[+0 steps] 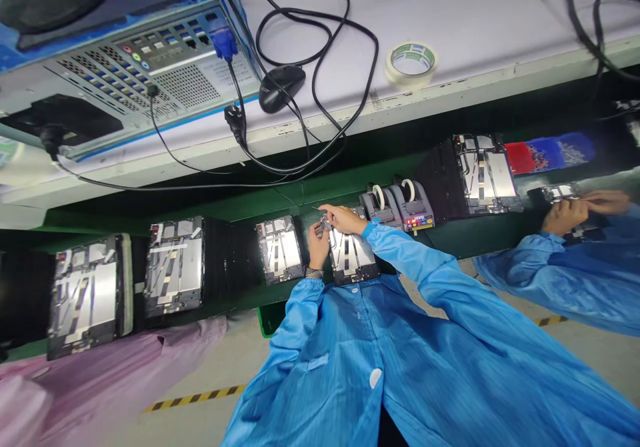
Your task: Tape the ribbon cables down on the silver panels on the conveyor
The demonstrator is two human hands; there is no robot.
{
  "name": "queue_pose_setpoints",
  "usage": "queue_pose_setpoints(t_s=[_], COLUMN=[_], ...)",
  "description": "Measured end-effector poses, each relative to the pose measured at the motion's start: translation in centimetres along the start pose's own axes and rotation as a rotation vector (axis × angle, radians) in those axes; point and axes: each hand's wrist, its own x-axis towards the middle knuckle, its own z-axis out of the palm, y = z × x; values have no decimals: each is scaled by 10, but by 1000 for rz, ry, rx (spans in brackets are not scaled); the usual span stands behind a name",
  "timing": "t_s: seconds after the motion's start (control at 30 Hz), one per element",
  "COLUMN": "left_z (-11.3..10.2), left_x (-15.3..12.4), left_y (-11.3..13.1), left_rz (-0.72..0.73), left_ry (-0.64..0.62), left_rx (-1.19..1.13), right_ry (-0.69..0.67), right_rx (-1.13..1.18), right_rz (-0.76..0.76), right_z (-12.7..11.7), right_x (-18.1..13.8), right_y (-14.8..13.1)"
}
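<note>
My left hand and my right hand meet above the green workbench, pinching a small metal part between their fingers. The part is tiny and partly hidden by my fingers, so its exact kind is hard to tell. Directly below my hands lies an open tablet housing with a silver metal back and strips of tape. My sleeves are blue antistatic cloth, and a dark band circles my left wrist.
Several similar housings stand along the bench. Two electric tape dispensers sit to my right. Beyond the raised shelf are a computer case, mouse, cables and a masking tape roll. A co-worker's hands work at the right.
</note>
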Motion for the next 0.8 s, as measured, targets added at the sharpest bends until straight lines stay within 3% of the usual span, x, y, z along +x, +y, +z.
queue_pose_setpoints(t_s=[0.3, 0.43, 0.57, 0.7, 0.8], left_z=[1, 0, 0, -1, -3], left_x=[8, 10, 11, 8, 5], left_y=[-5, -4, -3, 1, 5], left_rz=[38, 43, 50, 111, 171], left_ry=[4, 0, -33, -9, 3], left_rx=[16, 15, -26, -28, -10], right_ry=[26, 150, 280, 190, 183], right_rx=[-39, 96, 670, 1365, 1606], right_rz=[86, 114, 246, 372, 456], right_z=[4, 5, 14, 38, 53], right_x=[-13, -19, -41, -67, -75], right_y=[-2, -3, -17, -35, -41])
